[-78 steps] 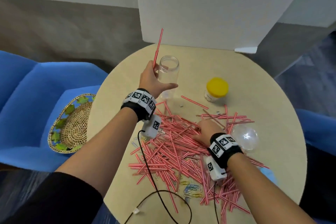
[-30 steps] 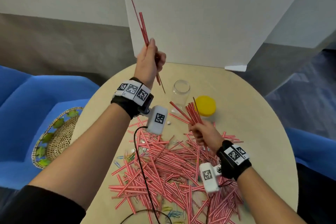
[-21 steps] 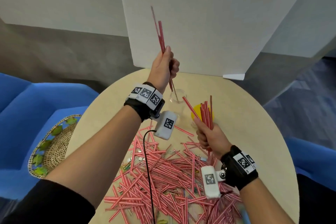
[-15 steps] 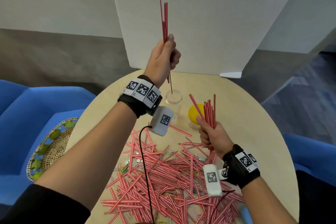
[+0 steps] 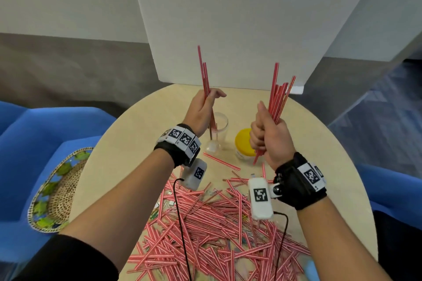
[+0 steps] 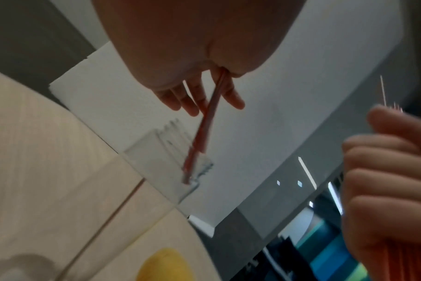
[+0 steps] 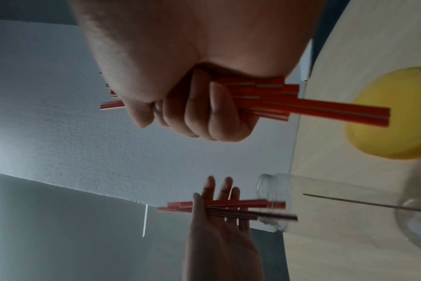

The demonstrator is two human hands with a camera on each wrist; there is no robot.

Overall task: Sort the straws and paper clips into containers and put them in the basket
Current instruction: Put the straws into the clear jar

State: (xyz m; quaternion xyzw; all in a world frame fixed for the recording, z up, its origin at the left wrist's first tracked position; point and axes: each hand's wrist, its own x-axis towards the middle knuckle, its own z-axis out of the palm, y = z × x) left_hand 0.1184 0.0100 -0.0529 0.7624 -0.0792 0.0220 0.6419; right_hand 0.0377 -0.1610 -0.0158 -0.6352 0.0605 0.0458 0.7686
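My left hand is above the clear jar, its fingers straight. A few red striped straws stand upright in the crook of its thumb, lower ends inside the jar. My right hand is raised to the right of the jar. It grips a bundle of straws in a fist, tops fanned upward. A big pile of loose straws covers the near half of the round table. A few paper clips lie at the pile's left edge.
A yellow-lidded jar stands just right of the clear jar, under my right fist. One straw lies apart in front of the jars. The woven basket sits on a blue chair to the left. A white board stands behind the table.
My left hand came down over the jar and its fingers straightened; its straws slid down through it into the jar. My right hand lifted its bundle off the pile and higher.
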